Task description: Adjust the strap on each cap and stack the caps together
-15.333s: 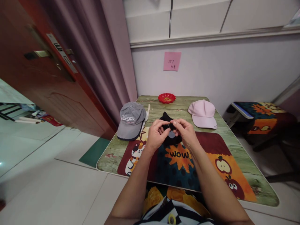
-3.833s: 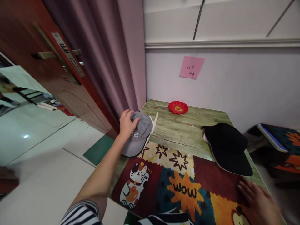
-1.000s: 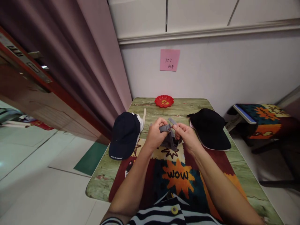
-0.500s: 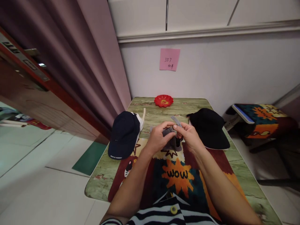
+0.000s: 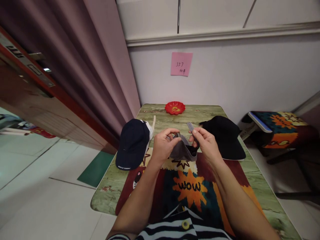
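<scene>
A grey cap (image 5: 183, 152) is held up over the mat between my hands, its hollow side partly showing. My left hand (image 5: 163, 145) pinches the cap's edge by a small metal buckle (image 5: 178, 134). In my right hand (image 5: 206, 141), the cap's grey strap (image 5: 190, 127) is gripped between thumb and fingers, its free end pointing up. Strap and buckle are apart. A navy cap (image 5: 132, 143) with a pale strap lies left of my hands. To their right rests a black cap (image 5: 223, 136).
A red scalloped dish (image 5: 175, 108) sits at the table's far edge by the wall. Under my forearms lies a patterned mat (image 5: 190, 186) on the green table (image 5: 107, 193). A stool (image 5: 282, 125) with a similar cloth stands at right.
My hands have moved apart. The strap, close against the buckle before, is now off to the right in my right hand, and more of the grey cap shows.
</scene>
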`<state>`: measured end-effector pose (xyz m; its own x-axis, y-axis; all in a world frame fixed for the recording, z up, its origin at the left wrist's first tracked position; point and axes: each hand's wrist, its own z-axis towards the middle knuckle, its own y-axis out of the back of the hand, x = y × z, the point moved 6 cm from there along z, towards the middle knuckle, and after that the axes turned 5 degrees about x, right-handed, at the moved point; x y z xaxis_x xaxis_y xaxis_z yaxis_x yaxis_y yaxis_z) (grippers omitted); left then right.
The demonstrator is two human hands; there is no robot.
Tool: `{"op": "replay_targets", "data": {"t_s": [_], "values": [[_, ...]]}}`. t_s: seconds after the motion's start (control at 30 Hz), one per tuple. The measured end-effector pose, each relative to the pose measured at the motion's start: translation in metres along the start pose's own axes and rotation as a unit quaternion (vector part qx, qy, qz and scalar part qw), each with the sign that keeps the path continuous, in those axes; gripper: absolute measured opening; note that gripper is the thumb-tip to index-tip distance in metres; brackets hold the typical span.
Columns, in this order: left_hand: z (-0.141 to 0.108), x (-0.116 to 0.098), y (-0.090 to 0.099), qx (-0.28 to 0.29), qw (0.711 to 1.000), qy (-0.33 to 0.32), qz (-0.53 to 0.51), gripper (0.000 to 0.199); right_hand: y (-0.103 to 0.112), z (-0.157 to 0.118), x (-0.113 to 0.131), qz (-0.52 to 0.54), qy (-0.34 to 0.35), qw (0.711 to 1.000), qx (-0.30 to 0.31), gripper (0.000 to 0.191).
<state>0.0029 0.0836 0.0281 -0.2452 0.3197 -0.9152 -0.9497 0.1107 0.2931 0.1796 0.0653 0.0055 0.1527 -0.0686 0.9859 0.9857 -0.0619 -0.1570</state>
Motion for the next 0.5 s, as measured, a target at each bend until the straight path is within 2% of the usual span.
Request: {"op": "replay_targets", "data": {"t_s": [0.1, 0.2, 0.37, 0.5], "values": [[0.000, 0.005, -0.005, 0.011, 0.992, 0.054, -0.115, 0.026, -0.004, -0.001, 0.009, -0.009, 0.002, 0.999, 0.033, 0.033], [0.000, 0.008, -0.013, 0.025, 0.975, 0.096, -0.199, 0.032, -0.010, -0.002, 0.005, 0.021, -0.019, 0.999, 0.046, 0.034], [0.001, 0.012, -0.019, 0.020, 0.949, 0.125, -0.290, 0.038, -0.016, -0.002, -0.014, 0.099, -0.075, 0.992, 0.021, 0.043], [0.001, 0.017, -0.022, 0.015, 0.934, 0.141, -0.328, 0.039, -0.023, -0.003, -0.024, 0.153, -0.120, 0.980, 0.031, 0.043]]}}
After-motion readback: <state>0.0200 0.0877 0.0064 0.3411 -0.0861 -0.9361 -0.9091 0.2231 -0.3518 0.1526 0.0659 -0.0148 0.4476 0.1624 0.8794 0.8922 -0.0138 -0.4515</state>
